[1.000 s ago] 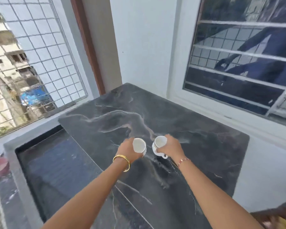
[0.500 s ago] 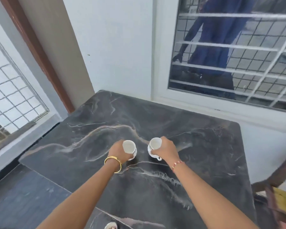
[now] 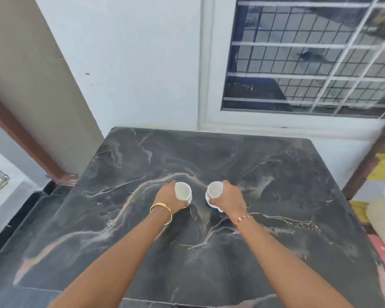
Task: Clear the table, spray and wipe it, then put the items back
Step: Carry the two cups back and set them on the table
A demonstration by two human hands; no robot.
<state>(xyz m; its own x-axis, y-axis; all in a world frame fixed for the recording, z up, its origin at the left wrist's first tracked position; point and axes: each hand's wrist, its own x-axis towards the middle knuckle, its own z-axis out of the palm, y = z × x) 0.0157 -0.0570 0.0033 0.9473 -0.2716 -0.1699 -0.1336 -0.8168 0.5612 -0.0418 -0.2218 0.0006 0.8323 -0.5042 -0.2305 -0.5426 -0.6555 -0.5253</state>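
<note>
We see a dark marbled table (image 3: 209,252) pushed against a white wall (image 3: 142,63), barred window (image 3: 309,54) behind on the right, brown door frame (image 3: 20,138) on the left. Yellow and red stuff off the right edge, blurred, can't tell what.

Versus 0.5 s ago: the view has swung so the table sits square on; the blue figure reflected in the window is gone. Hands and cups hold the same spot mid-table.

Left hand (image 3: 168,200) grips the left cup (image 3: 182,191), fingers curled round it. Right hand (image 3: 229,197) grips the right cup (image 3: 214,191) likewise. Cups are near each other, apart, tilted toward us. We can't tell whether they touch the table.
</note>
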